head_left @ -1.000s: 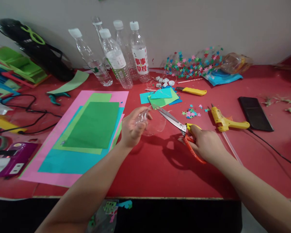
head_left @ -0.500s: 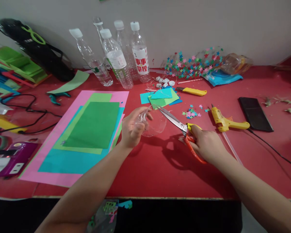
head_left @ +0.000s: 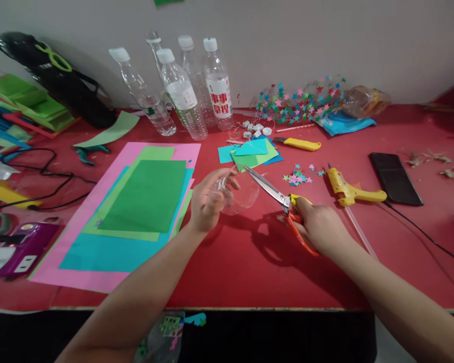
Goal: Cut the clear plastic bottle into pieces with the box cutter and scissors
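Observation:
My left hand (head_left: 210,199) is wrapped round a clear plastic piece (head_left: 242,196), rounded like a part of a bottle, above the red table (head_left: 227,272). In my right hand (head_left: 320,224) are scissors (head_left: 268,188) with one yellow and one orange-red handle. Their blades point up and left, with the tips by the upper edge of the clear plastic; whether they touch it I cannot tell. Just beyond lie small blue and green paper pieces (head_left: 251,147). Loose paper stars (head_left: 298,177) lie past the scissors.
Coloured sheets (head_left: 144,196) lie at left, with plastic bottles (head_left: 181,96) behind. A yellow cutter (head_left: 300,143), a glue gun (head_left: 350,189) with its cable and a black phone (head_left: 395,177) are at right. A black bottle (head_left: 64,83) leans at the back left.
The camera view has shifted slightly. My hands, the clear plastic and the scissors hold almost the same position on both frames.

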